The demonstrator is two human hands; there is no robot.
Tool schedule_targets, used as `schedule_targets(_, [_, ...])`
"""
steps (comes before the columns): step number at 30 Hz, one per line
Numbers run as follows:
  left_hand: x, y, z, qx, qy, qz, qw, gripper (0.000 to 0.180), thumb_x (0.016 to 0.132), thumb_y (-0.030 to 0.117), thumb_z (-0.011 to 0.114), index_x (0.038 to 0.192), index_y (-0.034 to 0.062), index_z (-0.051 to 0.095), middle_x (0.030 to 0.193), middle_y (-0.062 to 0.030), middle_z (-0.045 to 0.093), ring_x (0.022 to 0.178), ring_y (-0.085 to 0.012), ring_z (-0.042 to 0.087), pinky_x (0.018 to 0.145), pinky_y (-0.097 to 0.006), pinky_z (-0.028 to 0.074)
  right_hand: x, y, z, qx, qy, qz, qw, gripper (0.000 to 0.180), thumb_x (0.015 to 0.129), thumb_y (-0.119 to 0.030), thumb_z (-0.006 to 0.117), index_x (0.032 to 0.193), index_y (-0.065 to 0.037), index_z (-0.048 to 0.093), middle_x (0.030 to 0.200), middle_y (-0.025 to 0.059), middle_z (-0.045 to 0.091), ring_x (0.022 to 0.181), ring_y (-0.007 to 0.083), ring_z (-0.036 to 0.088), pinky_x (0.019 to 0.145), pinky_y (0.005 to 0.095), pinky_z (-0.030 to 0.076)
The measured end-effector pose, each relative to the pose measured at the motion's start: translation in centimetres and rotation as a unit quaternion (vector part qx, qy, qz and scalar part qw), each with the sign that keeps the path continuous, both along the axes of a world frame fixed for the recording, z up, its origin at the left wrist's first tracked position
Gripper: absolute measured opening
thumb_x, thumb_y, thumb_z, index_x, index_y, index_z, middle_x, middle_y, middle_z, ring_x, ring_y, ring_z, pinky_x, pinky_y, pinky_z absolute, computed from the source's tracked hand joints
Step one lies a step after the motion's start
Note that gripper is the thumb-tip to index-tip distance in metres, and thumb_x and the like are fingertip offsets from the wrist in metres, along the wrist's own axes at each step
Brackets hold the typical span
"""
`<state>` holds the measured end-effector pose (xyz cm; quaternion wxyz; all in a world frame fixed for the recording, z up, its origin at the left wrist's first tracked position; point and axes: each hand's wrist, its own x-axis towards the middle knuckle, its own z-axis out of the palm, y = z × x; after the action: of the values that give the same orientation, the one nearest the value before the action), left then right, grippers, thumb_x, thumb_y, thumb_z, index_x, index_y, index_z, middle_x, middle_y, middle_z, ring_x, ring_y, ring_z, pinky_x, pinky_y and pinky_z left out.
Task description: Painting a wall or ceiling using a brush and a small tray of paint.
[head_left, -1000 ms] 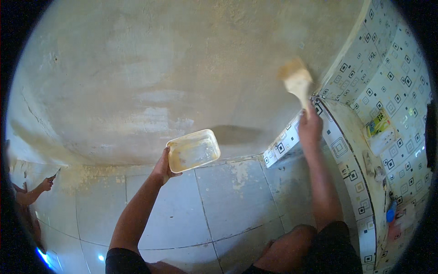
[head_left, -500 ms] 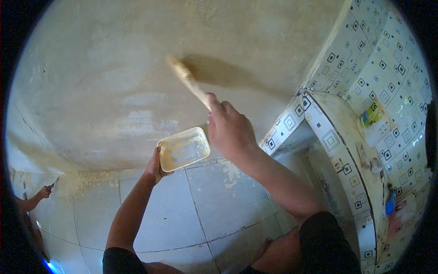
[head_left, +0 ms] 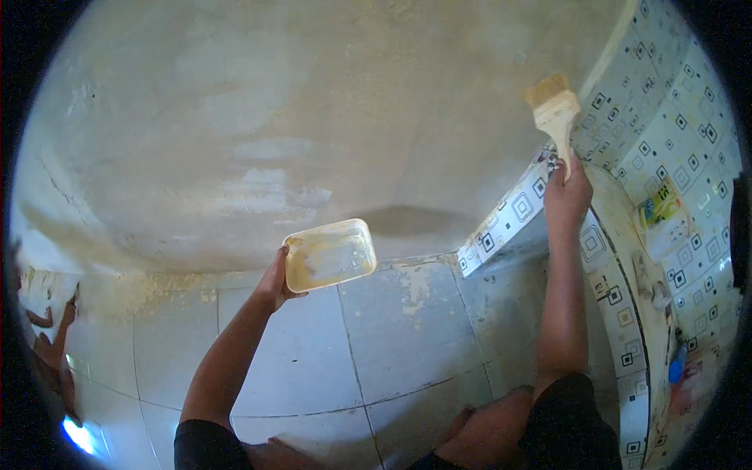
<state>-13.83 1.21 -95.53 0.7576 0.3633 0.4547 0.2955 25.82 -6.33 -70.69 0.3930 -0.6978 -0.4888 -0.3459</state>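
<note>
My left hand (head_left: 273,280) grips the left edge of a shallow cream plastic tub (head_left: 330,254), held level in front of the bare grey plastered wall (head_left: 313,110). A thin pale liquid coats the tub's bottom. My right hand (head_left: 567,191) is raised at the right and holds the wooden handle of a flat paintbrush (head_left: 554,113), bristles pointing up. The brush sits at the wall's right end, beside the corner with the patterned tiled wall (head_left: 666,133).
A tiled ledge (head_left: 509,215) with square patterns runs out from the corner below the brush. Large pale floor tiles (head_left: 392,337) lie under me, smeared near the wall's foot. Another person's hand (head_left: 55,337) shows at the far left. Small items rest on the ledge at right (head_left: 662,205).
My right hand has swung the brush from the wall's middle back to the right corner. The tub has stayed nearly still in my left hand.
</note>
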Motion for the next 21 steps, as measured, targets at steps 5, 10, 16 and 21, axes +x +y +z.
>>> schedule_targets(5, [-0.6, -0.4, -0.2, -0.008, 0.024, -0.025, 0.999, 0.06, 0.085, 0.06, 0.024, 0.123, 0.0175, 0.042, 0.109, -0.0055, 0.056, 0.096, -0.0214, 0.056, 0.079, -0.044, 0.044, -11.0, 1.2, -3.8, -0.248, -0.025, 0.014, 0.968, 0.045, 0.083, -0.007, 0.043, 0.125, 0.007, 0.03, 0.094, 0.0214, 0.053, 0.071, 0.0309, 0.061, 0.061, 0.0341, 0.053])
schedule_targets(10, [-0.2, -0.9, 0.3, 0.007, 0.04, -0.049, 0.998, 0.06, 0.086, 0.06, 0.023, 0.123, 0.0175, 0.042, 0.108, -0.0051, 0.057, 0.093, -0.0201, 0.057, 0.074, -0.04, 0.047, -20.8, 1.6, -7.4, -0.297, -0.01, 0.256, 0.92, 0.042, 0.084, -0.013, 0.045, 0.123, -0.002, 0.035, 0.088, 0.0177, 0.052, 0.068, 0.0329, 0.059, 0.061, 0.0404, 0.051])
schedule_targets(16, [-0.7, -1.1, 0.3, 0.011, 0.02, -0.062, 0.998, 0.059, 0.086, 0.059, 0.024, 0.123, 0.0173, 0.042, 0.107, -0.0058, 0.057, 0.094, -0.0205, 0.057, 0.073, -0.04, 0.048, -20.1, 5.2, -9.4, -0.336, 0.007, 0.239, 0.911, 0.036, 0.082, -0.015, 0.05, 0.116, -0.006, 0.046, 0.087, 0.0146, 0.056, 0.071, 0.0304, 0.059, 0.064, 0.0412, 0.05])
schedule_targets(21, [-0.6, -0.1, 0.0, 0.024, -0.006, -0.057, 0.998, 0.06, 0.086, 0.059, 0.023, 0.122, 0.0159, 0.043, 0.106, -0.0062, 0.057, 0.092, -0.0199, 0.058, 0.072, -0.038, 0.048, -8.6, 3.2, -8.5, -0.239, -0.028, 0.191, 0.951, 0.031, 0.08, -0.016, 0.053, 0.108, -0.003, 0.054, 0.084, 0.0187, 0.059, 0.074, 0.0346, 0.059, 0.067, 0.0441, 0.047])
